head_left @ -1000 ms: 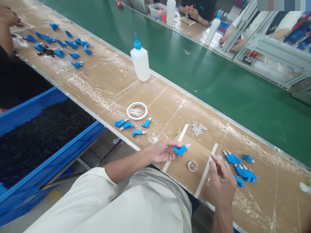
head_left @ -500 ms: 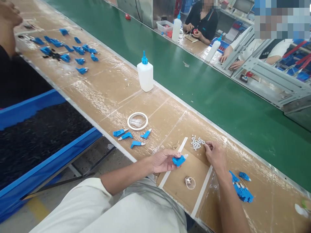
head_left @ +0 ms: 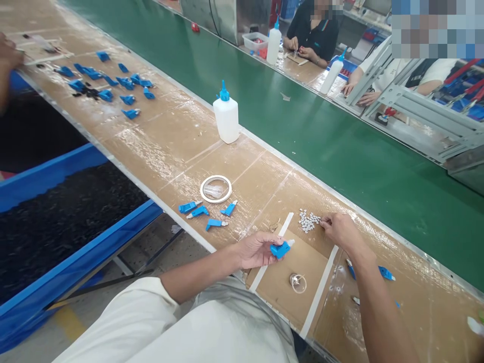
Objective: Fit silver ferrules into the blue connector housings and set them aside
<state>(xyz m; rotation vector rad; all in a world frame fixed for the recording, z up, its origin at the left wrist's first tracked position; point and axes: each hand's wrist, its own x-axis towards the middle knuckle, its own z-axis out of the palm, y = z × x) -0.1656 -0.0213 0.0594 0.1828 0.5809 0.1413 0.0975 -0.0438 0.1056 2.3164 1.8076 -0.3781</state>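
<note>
My left hand (head_left: 260, 249) pinches a blue plastic piece (head_left: 280, 249) with a whitish tip pointing right, held above the cardboard mat. At the right edge of a small pile of grey bits (head_left: 308, 221), my right hand (head_left: 340, 229) has its thumb and fingertips pressed together. Whatever is between those fingertips is too small to make out. Between the hands, nearer my body, a small clear cup (head_left: 298, 283) stands on the mat with a thin stick across it. My right forearm partly hides several blue pieces (head_left: 386, 273).
Left of my hands lie several blue pieces (head_left: 217, 224) and a white tape roll (head_left: 216, 189). A white bottle with a blue cap (head_left: 227, 118) stands by the green conveyor belt (head_left: 302, 136). A co-worker's hand (head_left: 8, 58) is at far left, beyond more blue pieces (head_left: 106, 95).
My right hand has drawn slightly right, away from the grey bits, and its forearm covers more of the blue pieces. My left hand keeps its hold. The co-worker's hand at far left has shifted.
</note>
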